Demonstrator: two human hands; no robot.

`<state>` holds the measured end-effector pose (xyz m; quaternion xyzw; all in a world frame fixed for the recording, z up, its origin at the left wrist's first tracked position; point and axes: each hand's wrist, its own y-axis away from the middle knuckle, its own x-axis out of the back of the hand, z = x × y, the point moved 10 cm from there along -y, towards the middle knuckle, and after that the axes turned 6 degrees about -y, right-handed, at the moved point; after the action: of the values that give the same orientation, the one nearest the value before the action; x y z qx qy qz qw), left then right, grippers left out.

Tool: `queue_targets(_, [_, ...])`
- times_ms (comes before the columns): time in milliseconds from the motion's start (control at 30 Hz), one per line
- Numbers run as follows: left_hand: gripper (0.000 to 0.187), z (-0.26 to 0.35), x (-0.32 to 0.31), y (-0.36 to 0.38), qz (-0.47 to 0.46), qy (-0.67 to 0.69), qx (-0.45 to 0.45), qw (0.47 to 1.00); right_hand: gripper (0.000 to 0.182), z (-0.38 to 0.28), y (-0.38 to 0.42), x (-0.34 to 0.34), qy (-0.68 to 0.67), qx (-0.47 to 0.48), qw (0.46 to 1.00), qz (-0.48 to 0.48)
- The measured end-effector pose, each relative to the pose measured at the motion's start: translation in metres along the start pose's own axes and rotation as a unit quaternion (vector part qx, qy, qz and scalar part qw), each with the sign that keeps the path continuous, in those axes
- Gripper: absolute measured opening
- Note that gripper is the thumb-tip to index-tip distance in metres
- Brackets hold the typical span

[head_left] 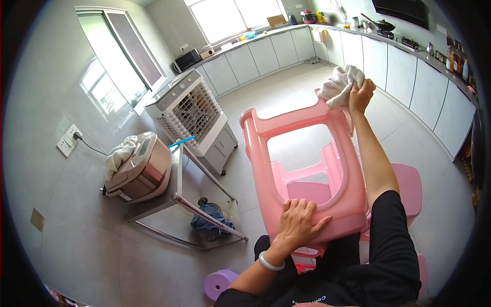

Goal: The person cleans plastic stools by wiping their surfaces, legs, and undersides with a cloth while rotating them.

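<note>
A pink plastic stool (258,153) is tipped on its side in front of me, with its large side opening facing up. My left hand (302,222) grips the near edge of that opening, and a pale bangle (271,262) circles the wrist. At the far right leg end, my right hand (361,95) clutches a bunched white cloth (340,84) against the plastic. Through the opening, a pink textured surface (309,191) and further leg parts show. What the cloth covers there is hidden.
Another pink seat (407,192) stands at my right, and a purple round stool (219,284) at lower left. Left of me, a metal rack (179,197) bears a rice cooker (140,169). Behind it is an air cooler (192,115). Counter cabinets (266,56) line the far walls.
</note>
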<state>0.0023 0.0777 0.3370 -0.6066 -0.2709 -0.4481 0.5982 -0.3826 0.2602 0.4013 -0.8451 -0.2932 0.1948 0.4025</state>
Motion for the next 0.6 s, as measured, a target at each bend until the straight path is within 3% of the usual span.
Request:
queue_targets(33, [0.050, -0.002, 0.001, 0.000, 0.001, -0.002, 0.004, 1.000, 0.031, 0.008, 0.011, -0.022, -0.078, -0.048, 0.991, -0.097])
queue_targets(100, [0.050, -0.002, 0.001, 0.000, 0.005, 0.008, 0.001, 1.000, 0.036, 0.014, 0.054, -0.073, -0.226, -0.139, 0.922, -0.284])
queue_targets(133, [0.050, -0.001, 0.001, 0.000, 0.007, 0.014, -0.001, 1.000, 0.042, 0.007, 0.079, -0.095, -0.118, -0.002, 0.917, -0.382])
queue_targets(167, [0.050, -0.001, 0.001, 0.000, 0.004, 0.013, 0.003, 1.000, 0.048, 0.004, 0.109, -0.112, -0.006, 0.135, 0.875, -0.465])
queue_targets(267, [0.049, -0.004, 0.000, -0.002, 0.000, 0.011, 0.015, 1.000, 0.055, -0.007, 0.121, -0.090, -0.127, -0.050, 0.842, -0.522])
queue_targets(367, [0.049, -0.002, -0.001, -0.003, -0.003, 0.013, 0.017, 1.000, 0.055, -0.002, 0.125, -0.066, -0.192, -0.107, 0.843, -0.491])
queue_targets(467, [0.049, -0.001, -0.001, -0.004, 0.000, 0.014, 0.018, 1.000, 0.056, 0.002, 0.131, -0.026, -0.171, -0.149, 0.843, -0.488])
queue_targets(600, [0.048, -0.001, 0.000, -0.002, 0.004, 0.017, 0.032, 0.999, 0.055, 0.016, 0.167, 0.045, -0.342, -0.329, 0.760, -0.444])
